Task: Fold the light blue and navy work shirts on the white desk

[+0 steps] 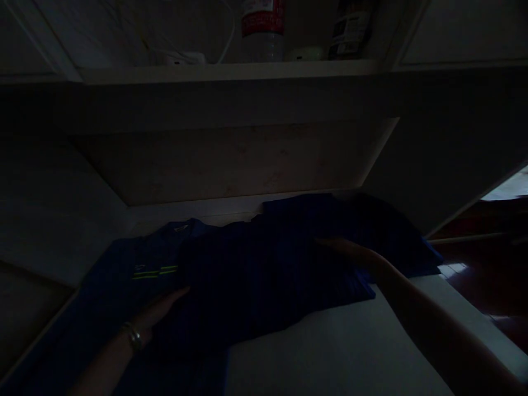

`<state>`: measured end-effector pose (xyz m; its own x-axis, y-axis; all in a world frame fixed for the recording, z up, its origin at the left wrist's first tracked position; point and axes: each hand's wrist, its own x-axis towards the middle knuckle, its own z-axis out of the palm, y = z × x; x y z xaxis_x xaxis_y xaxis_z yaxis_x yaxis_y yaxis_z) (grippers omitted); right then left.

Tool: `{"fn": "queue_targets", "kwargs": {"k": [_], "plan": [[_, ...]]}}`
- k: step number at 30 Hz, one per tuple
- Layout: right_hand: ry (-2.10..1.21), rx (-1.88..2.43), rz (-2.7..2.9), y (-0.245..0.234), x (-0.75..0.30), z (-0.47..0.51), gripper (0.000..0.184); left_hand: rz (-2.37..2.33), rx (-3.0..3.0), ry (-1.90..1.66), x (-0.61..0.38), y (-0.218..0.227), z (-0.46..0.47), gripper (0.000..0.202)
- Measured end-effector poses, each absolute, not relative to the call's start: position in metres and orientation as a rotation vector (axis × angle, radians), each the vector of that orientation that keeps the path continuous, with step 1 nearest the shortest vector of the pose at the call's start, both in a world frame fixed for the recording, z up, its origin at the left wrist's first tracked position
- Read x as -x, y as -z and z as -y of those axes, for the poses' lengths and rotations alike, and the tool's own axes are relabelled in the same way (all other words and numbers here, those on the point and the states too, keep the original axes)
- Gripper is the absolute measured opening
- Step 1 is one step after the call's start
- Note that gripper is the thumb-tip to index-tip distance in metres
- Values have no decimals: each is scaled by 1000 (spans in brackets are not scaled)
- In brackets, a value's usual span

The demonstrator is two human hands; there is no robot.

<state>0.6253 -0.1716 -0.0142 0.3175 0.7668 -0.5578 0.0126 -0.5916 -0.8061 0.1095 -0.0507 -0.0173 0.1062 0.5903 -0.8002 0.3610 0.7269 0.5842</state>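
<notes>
A dark blue garment (256, 275) with a small yellow-green stripe (154, 272) lies spread across a pale surface (330, 352) in very dim light. My left hand (159, 311), a bracelet on its wrist, lies flat on the garment's left part with fingers stretched toward the middle. My right hand (350, 254) rests palm down on the garment's right part, fingers extended and pressing the cloth. Neither hand grips anything.
A white shelf (231, 71) runs above, carrying a red-labelled bottle (263, 27), a dark container (350, 30) and a white cable (185, 55). Pale walls close in at left and back. Reddish floor (487, 286) shows at the right.
</notes>
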Motion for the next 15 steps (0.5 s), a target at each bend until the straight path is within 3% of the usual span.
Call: {"fn": "queue_targets", "kwargs": {"k": [2,7,11,15], "plan": [[-1377,1902,646,22,-611,157,42,-1583,-924,-204,-126,16,49,65],[-1112,1874,737,27,-606,136,21,-1559,-1003,-526,-168,-2,49,57],[-930,1812,788,-12,-642,139,32,-1433,-1084,-800,-207,-38,50,59],[-512,1952,868,-63,-716,159,40,-1157,-1164,-906,-267,-72,49,61]]}}
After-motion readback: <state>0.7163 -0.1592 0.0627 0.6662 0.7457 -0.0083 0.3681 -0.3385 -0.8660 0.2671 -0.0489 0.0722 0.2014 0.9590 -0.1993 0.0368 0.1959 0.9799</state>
